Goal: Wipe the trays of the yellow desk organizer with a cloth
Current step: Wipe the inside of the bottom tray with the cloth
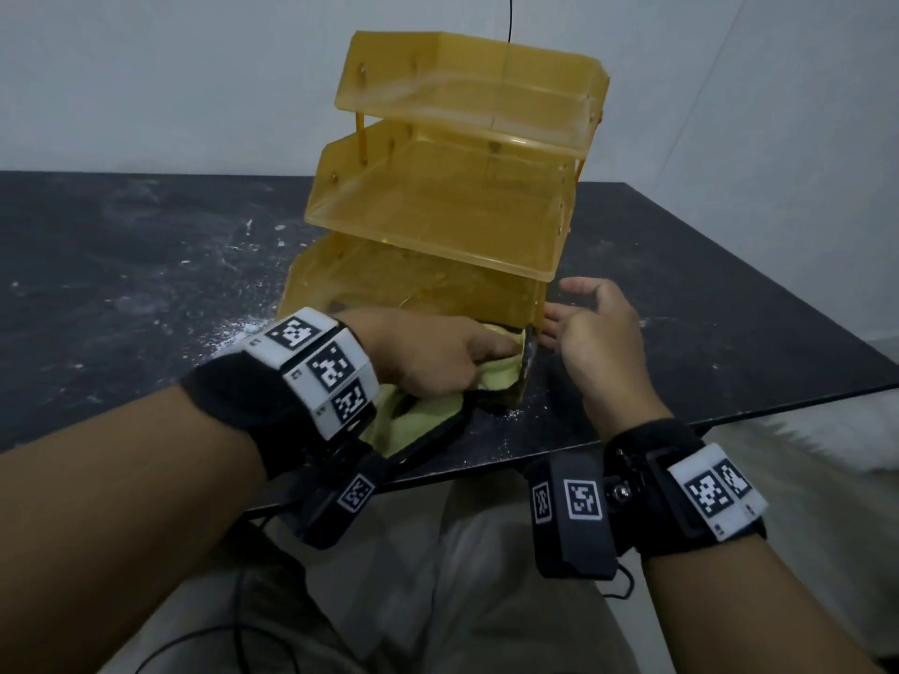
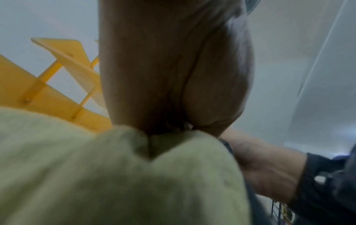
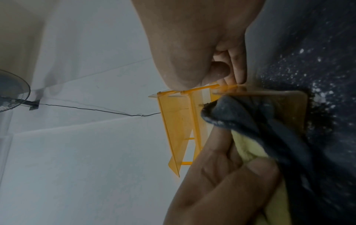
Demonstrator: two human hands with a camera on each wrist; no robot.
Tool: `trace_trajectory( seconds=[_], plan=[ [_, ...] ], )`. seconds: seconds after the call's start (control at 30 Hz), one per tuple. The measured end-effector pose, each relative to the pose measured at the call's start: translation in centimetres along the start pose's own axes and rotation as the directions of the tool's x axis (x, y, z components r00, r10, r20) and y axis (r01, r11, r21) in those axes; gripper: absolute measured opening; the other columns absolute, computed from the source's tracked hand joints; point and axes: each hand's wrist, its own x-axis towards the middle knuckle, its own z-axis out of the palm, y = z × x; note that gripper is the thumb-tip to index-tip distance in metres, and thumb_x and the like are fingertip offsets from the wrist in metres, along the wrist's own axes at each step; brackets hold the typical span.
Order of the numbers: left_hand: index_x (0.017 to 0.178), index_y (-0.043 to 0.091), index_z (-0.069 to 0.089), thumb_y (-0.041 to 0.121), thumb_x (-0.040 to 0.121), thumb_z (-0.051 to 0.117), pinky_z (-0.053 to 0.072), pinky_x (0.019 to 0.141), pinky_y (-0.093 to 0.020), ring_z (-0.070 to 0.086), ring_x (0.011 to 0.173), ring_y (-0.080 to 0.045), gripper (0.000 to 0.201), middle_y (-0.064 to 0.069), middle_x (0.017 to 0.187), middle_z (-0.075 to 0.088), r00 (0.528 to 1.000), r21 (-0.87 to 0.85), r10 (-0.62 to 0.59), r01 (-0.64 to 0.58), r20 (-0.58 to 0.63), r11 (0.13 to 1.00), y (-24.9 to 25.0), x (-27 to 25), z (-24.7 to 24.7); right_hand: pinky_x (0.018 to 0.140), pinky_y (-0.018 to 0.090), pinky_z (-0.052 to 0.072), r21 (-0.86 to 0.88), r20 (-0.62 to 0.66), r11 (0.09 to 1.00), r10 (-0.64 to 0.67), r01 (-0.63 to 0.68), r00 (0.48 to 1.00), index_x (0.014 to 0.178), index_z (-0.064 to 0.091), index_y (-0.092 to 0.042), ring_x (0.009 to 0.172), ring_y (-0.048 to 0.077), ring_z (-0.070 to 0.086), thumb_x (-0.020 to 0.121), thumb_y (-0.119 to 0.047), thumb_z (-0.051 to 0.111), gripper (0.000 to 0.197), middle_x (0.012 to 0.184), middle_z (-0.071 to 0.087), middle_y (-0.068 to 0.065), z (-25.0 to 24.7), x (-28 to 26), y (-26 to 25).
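The yellow three-tier desk organizer stands on the dark table. My left hand grips a yellow-green cloth with a dark grey side and holds it against the front right corner of the bottom tray. In the left wrist view the cloth bunches under the palm. My right hand is open beside the bottom tray's right wall, with its fingers straight and close to that wall. The right wrist view shows the organizer, the cloth and the left hand's fingers curled on the cloth.
White dust and crumbs speckle the table left of the organizer. The table's front edge runs just before my wrists, with my lap below. A thin black cable hangs on the wall behind. A fan shows in the right wrist view.
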Motion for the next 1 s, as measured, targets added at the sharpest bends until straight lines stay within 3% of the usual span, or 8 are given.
trace_trajectory(
  seconds=[0.1,0.23,0.33,0.43,0.53,0.67,0.87,1.0],
  plan=[
    [0.142,0.030,0.048,0.002,0.098,0.048,0.033,0.092,0.000,0.050,0.112,0.010,0.052,0.022,0.136,0.052,0.998,0.042,0.014,-0.016,0.056,0.999,0.7,-2.5,-0.3,0.081,0.042,0.062,0.043,0.006,0.999,0.022,-0.023,1.000,0.112,0.054,-0.023,0.088,0.018,0.076,0.085,0.010,0.040,0.044,0.099,0.075,0.009,-0.4,-0.1,-0.2],
    [0.141,0.028,0.051,-0.002,0.100,0.043,0.044,0.102,-0.020,0.056,0.119,0.004,0.051,0.015,0.135,0.060,0.993,-0.174,0.083,-0.067,0.082,0.982,-0.1,-4.5,0.5,0.089,0.043,0.060,0.078,0.061,0.996,0.043,-0.048,0.997,0.116,0.051,-0.018,0.098,0.021,0.074,0.081,0.020,0.036,0.054,0.107,0.072,0.013,-0.2,-0.5,-0.2],
    [0.133,0.028,0.059,-0.001,0.102,0.041,0.044,0.051,-0.016,0.057,0.057,-0.002,0.046,0.005,0.089,0.072,0.990,-0.345,0.021,-0.068,-0.139,0.936,-0.5,-4.3,0.0,0.089,0.043,0.060,0.075,0.056,0.996,0.046,-0.050,0.997,0.112,0.052,-0.023,0.099,0.019,0.074,0.082,0.016,0.036,0.051,0.108,0.073,0.011,0.1,-0.6,0.2],
    [0.125,0.029,0.063,0.008,0.102,0.044,0.030,0.041,-0.018,0.040,0.046,-0.006,0.036,-0.005,0.075,0.062,0.933,-0.361,-0.108,-0.025,-0.343,0.932,-1.1,-2.8,-0.9,0.088,0.041,0.060,0.055,0.062,0.998,0.036,-0.039,0.997,0.112,0.053,-0.025,0.094,0.015,0.074,0.085,0.013,0.041,0.048,0.104,0.075,0.007,0.0,-0.6,0.0],
    [0.125,0.035,0.058,0.006,0.100,0.042,0.038,0.049,-0.014,0.051,0.063,-0.005,0.041,0.000,0.092,0.064,0.869,-0.223,-0.195,0.101,-0.455,0.970,-1.3,-0.7,-1.3,0.090,0.042,0.060,0.065,0.057,0.997,0.043,-0.047,0.997,0.108,0.053,-0.031,0.094,0.016,0.075,0.085,0.009,0.045,0.047,0.103,0.075,0.007,0.1,-0.7,-0.1],
    [0.142,0.029,0.047,0.005,0.097,0.042,0.043,0.100,-0.029,0.052,0.123,-0.021,0.051,-0.002,0.141,0.052,0.949,0.004,-0.171,0.179,-0.265,0.984,-0.2,2.2,-0.8,0.088,0.050,0.058,0.008,0.016,1.000,0.002,-0.002,1.000,0.103,0.057,-0.043,0.093,0.017,0.073,0.077,-0.024,0.063,0.032,0.096,0.076,-0.002,0.6,-1.0,0.1],
    [0.144,0.031,0.045,0.007,0.098,0.041,0.039,0.104,-0.032,0.051,0.120,-0.019,0.052,0.000,0.141,0.052,0.988,0.275,-0.137,0.150,-0.065,0.950,0.5,0.7,-1.4,0.086,0.040,0.057,-0.084,-0.042,0.991,-0.109,0.106,0.993,0.115,0.056,-0.035,0.087,0.008,0.070,0.089,-0.026,0.067,0.030,0.087,0.074,-0.010,0.4,-1.2,0.5],
    [0.144,0.042,0.043,0.015,0.102,0.045,0.037,0.107,-0.022,0.047,0.128,-0.004,0.050,0.027,0.140,0.049,0.994,0.259,-0.102,0.092,0.025,0.961,0.6,-2.6,-1.4,0.070,0.022,0.050,-0.099,-0.059,0.985,-0.147,0.140,0.987,0.119,0.053,-0.034,0.089,0.004,0.067,0.090,-0.028,0.067,0.033,0.093,0.071,-0.012,0.8,-1.6,0.2]
  ],
)
